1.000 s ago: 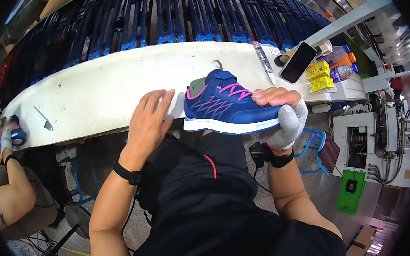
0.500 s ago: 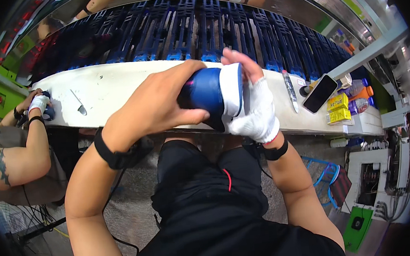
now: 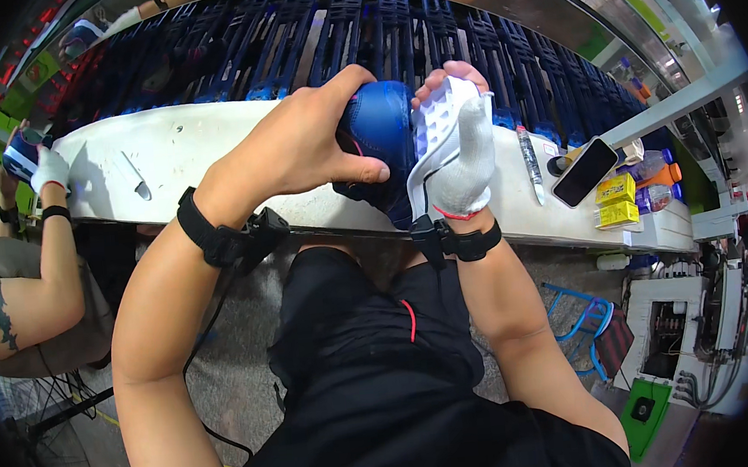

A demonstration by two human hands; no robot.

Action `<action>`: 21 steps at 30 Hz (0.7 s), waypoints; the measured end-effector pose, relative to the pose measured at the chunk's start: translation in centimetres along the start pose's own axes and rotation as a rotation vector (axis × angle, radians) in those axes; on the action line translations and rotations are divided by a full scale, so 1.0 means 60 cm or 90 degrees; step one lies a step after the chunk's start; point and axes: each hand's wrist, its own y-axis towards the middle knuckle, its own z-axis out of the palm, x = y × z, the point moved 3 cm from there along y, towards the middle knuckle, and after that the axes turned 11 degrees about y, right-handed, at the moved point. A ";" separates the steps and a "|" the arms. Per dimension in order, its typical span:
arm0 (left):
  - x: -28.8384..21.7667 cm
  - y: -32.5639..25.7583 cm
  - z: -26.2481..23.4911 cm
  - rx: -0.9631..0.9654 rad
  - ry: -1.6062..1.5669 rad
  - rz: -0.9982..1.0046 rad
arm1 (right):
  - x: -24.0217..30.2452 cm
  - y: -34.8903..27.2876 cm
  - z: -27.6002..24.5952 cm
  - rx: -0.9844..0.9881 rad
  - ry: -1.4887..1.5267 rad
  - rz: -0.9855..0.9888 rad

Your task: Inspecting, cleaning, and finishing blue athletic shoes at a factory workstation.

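Note:
Above the white bench top point(image 3: 205, 128), my bare left hand point(image 3: 286, 148) grips a dark blue shoe point(image 3: 387, 126) that has a pink mark near its edge. The thumb presses on the near side and the fingers wrap over the top. A white sole point(image 3: 436, 126), its inner face dimpled with rows of hollows, rests in my right hand point(image 3: 467, 159), which wears a white glove with bare fingertips. The sole stands on edge close to the shoe's right side. Its lower end meets or overlaps the shoe; I cannot tell if they are joined.
Behind the bench runs a conveyor of dark blue slats point(image 3: 287, 50). To the right lie a red-and-clear pen point(image 3: 530, 166), a phone point(image 3: 585, 170), yellow boxes point(image 3: 617, 201) and bottles point(image 3: 656, 175). A slim tool point(image 3: 135, 176) lies left. A co-worker's gloved hand point(image 3: 50, 168) holds another blue-and-white shoe point(image 3: 26, 155).
My right hand has turned and tilted the sole away from the shoe, so its dimpled inner face now shows. The co-worker at the left has raised a shoe.

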 end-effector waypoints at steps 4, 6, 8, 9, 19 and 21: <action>-0.016 0.021 0.000 0.007 0.042 0.033 | 0.023 0.004 0.011 0.087 -0.172 0.045; -0.033 0.041 0.005 0.018 0.064 0.042 | 0.038 0.008 -0.004 0.107 -0.242 0.096; -0.050 0.055 0.006 0.039 0.100 0.060 | 0.051 0.014 -0.015 0.111 -0.298 0.088; -0.054 0.059 0.007 0.036 0.096 0.060 | 0.054 0.017 -0.022 0.116 -0.309 0.089; -0.112 0.065 0.026 0.034 0.164 0.140 | 0.087 -0.006 -0.037 -0.004 -0.281 -0.126; -0.118 0.070 0.029 0.035 0.167 0.142 | 0.098 -0.005 -0.037 0.002 -0.244 -0.112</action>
